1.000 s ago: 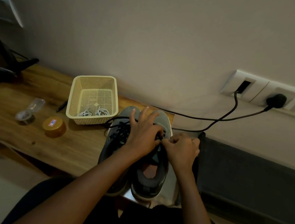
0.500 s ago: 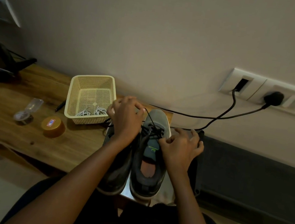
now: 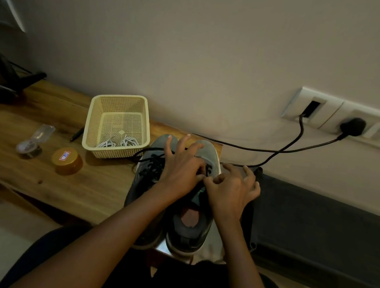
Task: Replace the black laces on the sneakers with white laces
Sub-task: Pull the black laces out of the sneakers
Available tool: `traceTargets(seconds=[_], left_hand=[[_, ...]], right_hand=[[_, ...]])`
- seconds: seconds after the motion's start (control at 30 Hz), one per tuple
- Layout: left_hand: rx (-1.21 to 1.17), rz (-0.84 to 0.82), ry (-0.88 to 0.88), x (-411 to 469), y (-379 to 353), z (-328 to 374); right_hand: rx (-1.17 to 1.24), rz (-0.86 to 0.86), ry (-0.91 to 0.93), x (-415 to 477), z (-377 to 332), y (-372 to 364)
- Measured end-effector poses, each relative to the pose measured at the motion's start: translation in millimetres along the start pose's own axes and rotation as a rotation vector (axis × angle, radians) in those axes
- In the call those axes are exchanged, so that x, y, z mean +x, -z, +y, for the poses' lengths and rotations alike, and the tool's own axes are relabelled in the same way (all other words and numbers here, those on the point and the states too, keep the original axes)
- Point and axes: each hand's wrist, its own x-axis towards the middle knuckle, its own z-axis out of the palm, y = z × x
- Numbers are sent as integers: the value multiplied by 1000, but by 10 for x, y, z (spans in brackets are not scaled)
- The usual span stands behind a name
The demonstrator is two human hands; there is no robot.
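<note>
The wooden desk [image 3: 38, 174] ran along the wall, and a dark padded surface [image 3: 318, 217] lay just beyond its right edge. At the desk's right end stood the grey sneakers [image 3: 188, 236], side by side and touching, with their toes towards the back edge and their heels out over the front edge, close to the person. A cream mesh basket [image 3: 94, 121] sat just beside the toes, on their left and near the back edge. The white laces [image 3: 123, 142] lay bundled in its near corner.

The left hand [image 3: 181, 171] lay across the lacing of the sneakers. Its long fingers were spread apart over the toes, and its thumb and one finger were bent down among the black laces [image 3: 152, 165]. Whether they gripped a lace could not be told. The right hand [image 3: 231, 191] was just beside it, over the right-hand shoe. Its thumb and forefinger were pinched together on a black lace and its other fingers were fanned apart towards the right edge. One loose black end trailed left to the foot of the basket.

A round gold-lidded tin [image 3: 67, 160] stood in the middle of the desk, left of the basket. A small clear plastic piece [image 3: 35, 140] lay near it further left, and a dark pen [image 3: 76, 134] lay just beside the basket's left wall. Two black cables [image 3: 254, 148] ran from a white socket panel [image 3: 329, 114] on the wall down towards the desk's back right corner.
</note>
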Motion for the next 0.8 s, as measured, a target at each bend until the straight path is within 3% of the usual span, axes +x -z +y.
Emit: traceTargets(seconds=[0.2, 0.33, 0.4, 0.5, 0.7, 0.8], left_hand=[[-109, 112, 67, 27, 27, -43], [-247, 338, 293, 91, 173, -228], [-280, 363, 384, 92, 224, -293], [-272, 278, 364, 60, 189, -290], [-146, 56, 0, -1, 71, -77], [-43, -31, -8, -20, 34, -14]], right_hand=[[-10, 14, -14, -5, 6, -25], [-11, 10, -7, -15, 6, -48], [-10, 11, 0, -15, 5, -55], [20, 33, 18, -15, 7, -61], [44, 76, 35, -14, 17, -90], [50, 67, 25, -6, 32, -83]])
